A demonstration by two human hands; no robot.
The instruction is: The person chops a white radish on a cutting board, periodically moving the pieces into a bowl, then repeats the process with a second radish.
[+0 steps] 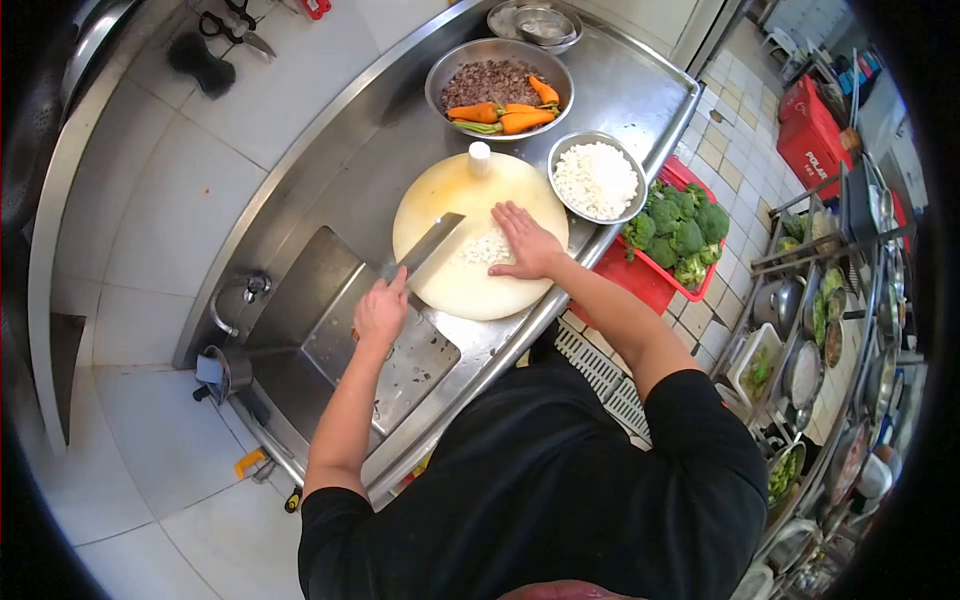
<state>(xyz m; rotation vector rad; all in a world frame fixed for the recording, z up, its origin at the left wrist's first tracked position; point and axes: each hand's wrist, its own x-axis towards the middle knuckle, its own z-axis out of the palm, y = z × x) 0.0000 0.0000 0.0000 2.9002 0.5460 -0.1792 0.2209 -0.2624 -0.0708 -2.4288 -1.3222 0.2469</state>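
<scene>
My left hand (379, 316) is closed around the handle of a kitchen knife (432, 243), its wide blade tilted over the round cutting board (435, 290). My right hand (527, 244) lies flat on the board's right side, thumb apart from the fingers. Between blade and right hand are small chopped white pieces (484, 249). A short white cylindrical piece (480, 159), its kind unclear, stands upright at the board's far edge. Beside the board, a metal bowl (641, 206) holds white diced pieces (592, 178).
Behind the board, a steel bowl (432, 101) holds dark chopped food and carrots (522, 122). Broccoli (683, 230) fills a red crate (664, 281) at right. A sink basin (350, 330) with a faucet (257, 285) lies left. Shelves with pans (780, 302) stand far right.
</scene>
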